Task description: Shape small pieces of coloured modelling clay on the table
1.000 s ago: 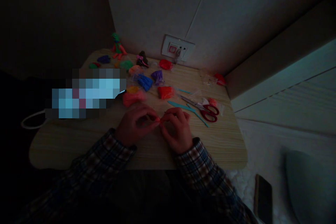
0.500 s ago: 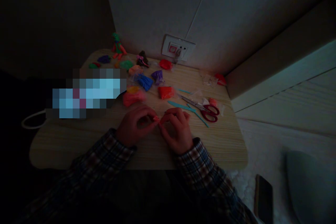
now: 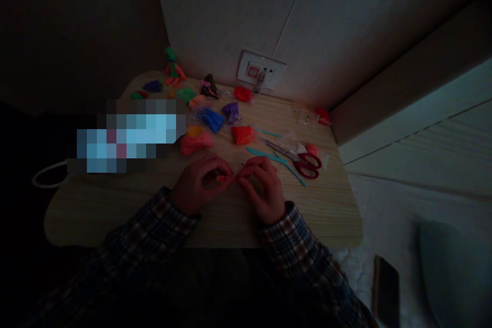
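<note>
Over the front middle of the small table, a little piece of orange-red modelling clay (image 3: 223,179) sits in the pinch of my left hand (image 3: 198,184). My right hand (image 3: 263,189) pinches close beside it, its fingertips meeting the clay's thin right end. The clay's exact shape is hard to make out in the dim light. Just beyond my hands lie a pink bag of clay (image 3: 196,142) and a red bag of clay (image 3: 243,135). To the right of my right hand are a turquoise plastic modelling knife (image 3: 265,154) and red-handled scissors (image 3: 295,155).
Blue clay (image 3: 212,119) and purple clay (image 3: 231,113) lie farther back in bags. A green and orange figure (image 3: 172,67) and a dark figure with a pink bow (image 3: 209,86) stand near the wall socket (image 3: 261,68). A phone (image 3: 386,289) lies at lower right.
The orange-red clay has turned or shifted left and slightly down, and now shows inside the curve of my left fingers. My right hand has moved slightly.
</note>
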{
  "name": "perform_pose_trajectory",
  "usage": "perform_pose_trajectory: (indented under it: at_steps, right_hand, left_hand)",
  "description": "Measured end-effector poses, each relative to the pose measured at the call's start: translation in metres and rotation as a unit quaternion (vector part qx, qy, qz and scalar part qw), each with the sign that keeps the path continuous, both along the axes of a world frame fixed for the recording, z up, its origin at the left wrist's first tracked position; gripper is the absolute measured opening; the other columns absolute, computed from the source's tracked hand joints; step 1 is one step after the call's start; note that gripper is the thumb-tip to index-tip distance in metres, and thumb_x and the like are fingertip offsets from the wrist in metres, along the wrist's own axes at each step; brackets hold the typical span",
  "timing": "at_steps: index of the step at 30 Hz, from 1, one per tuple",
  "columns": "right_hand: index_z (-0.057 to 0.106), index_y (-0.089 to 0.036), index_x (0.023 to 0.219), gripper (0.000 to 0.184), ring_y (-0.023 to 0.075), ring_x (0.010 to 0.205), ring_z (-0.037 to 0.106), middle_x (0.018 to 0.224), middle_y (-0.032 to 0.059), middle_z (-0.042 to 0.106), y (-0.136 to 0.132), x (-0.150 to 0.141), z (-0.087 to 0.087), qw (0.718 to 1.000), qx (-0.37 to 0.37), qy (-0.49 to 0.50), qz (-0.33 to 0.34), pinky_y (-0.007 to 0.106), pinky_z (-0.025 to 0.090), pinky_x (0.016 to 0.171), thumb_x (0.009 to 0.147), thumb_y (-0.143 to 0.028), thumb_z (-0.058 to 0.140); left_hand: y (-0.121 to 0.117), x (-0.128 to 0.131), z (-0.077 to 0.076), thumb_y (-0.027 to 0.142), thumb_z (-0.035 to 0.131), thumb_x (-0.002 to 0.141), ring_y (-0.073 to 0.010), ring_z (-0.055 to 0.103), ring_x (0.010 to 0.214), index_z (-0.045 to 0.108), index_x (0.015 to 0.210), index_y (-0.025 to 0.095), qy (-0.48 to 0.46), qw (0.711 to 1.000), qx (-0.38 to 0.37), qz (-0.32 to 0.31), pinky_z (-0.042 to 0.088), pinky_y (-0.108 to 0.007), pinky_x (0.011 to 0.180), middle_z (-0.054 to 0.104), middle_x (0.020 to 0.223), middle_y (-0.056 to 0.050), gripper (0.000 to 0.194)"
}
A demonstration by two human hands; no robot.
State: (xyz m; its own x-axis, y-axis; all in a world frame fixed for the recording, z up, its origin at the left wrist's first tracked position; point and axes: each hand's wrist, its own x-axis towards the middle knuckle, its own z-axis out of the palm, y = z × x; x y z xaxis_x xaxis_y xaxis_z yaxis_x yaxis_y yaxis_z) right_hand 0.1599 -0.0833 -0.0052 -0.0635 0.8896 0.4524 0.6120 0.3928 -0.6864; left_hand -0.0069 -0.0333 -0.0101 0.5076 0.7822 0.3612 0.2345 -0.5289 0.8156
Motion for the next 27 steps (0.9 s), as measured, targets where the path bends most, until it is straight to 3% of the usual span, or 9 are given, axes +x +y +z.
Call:
perform_pose_trajectory:
  at_steps: [11,27]
  right_hand:
    - [0.064,-0.022,0.08,0.018,0.0196,0.089,0.055,0.088,0.0037,0.056,0.0038,0.0054,-0.0063,0.994,-0.058,0.085,0.031,0.038,0.042,0.083,0.089,-0.033,0.053]
    - [0.064,-0.022,0.082,0.017,0.0186,0.086,0.056,0.089,0.0034,0.058,0.004,0.004,-0.0068,0.994,-0.071,0.081,0.032,0.039,0.044,0.083,0.086,-0.037,0.057]
  left_hand:
    - [0.0005,-0.0006,0.0,0.022,0.058,0.079,-0.0154,0.058,0.074,0.06,0.073,0.016,-0.006,1.0,-0.005,0.008,0.045,-0.025,0.063,0.064,0.078,-0.003,0.008]
    - [0.0005,-0.0009,0.0021,0.022,0.058,0.079,-0.0144,0.058,0.07,0.06,0.073,0.016,-0.006,1.0,-0.012,0.0,0.047,-0.026,0.064,0.064,0.077,-0.003,0.009]
